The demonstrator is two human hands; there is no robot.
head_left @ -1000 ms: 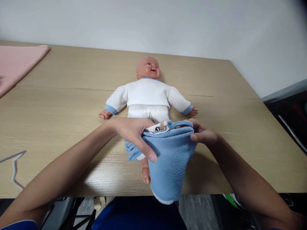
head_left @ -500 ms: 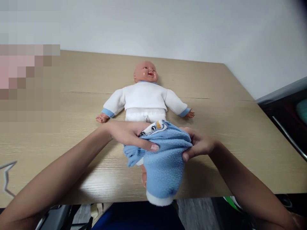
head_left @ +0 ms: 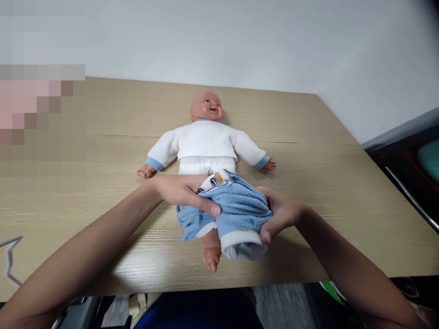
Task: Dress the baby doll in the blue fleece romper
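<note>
A baby doll (head_left: 207,139) lies on its back, head away from me, in a white top with blue cuffs. Light-blue fleecy trousers (head_left: 240,201) with white leg hems and a patterned white patch are bunched over its legs. My left hand (head_left: 185,194) grips the trousers near the patch, thumb on top and fingers hidden beneath. On the other side, my right hand (head_left: 279,212) holds the gathered cloth of the other leg, thumb by the white hem. One bare doll foot (head_left: 212,258) sticks out of a trouser leg; the other foot is hidden inside the cloth.
The wooden table (head_left: 318,183) runs to a white wall behind. A thin white cord (head_left: 10,258) lies at the left edge. At the right, beyond the table's side, is a dark shelf or chair with a teal item (head_left: 430,160).
The right-side trouser leg has been drawn up and gathered, so its white hem is higher and its opening faces me. More of the doll's bare foot shows.
</note>
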